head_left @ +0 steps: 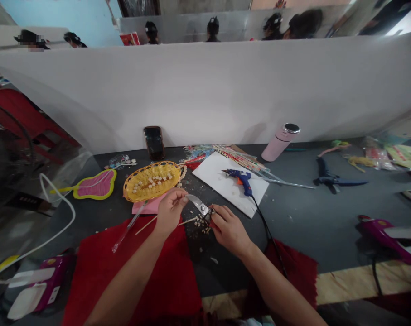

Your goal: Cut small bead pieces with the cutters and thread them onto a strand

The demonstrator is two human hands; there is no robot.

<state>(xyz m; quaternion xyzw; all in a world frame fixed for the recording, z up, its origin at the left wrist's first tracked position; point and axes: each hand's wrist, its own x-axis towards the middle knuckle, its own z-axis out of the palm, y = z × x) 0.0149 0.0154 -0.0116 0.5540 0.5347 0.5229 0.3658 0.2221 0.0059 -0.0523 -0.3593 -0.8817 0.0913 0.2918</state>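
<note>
While the right hand (229, 226) grips scissors (203, 208) near the yellow basket (140, 176), a slip could nick the left hand (171, 209), pinched closed at the blade (194, 200), contents unclear

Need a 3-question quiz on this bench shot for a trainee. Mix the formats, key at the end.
1. Which of these lies on the white board?
A) yellow basket
B) blue glue gun
C) red chair

2. True or false: the pink flask is to the right of the phone.

3. Fill in: the handle end of the silver-bladed tool is in the person's ____ hand.

Key:
1. B
2. True
3. right; the right hand grips it, while the fingers of the left hand are at the blade's tip.
</note>
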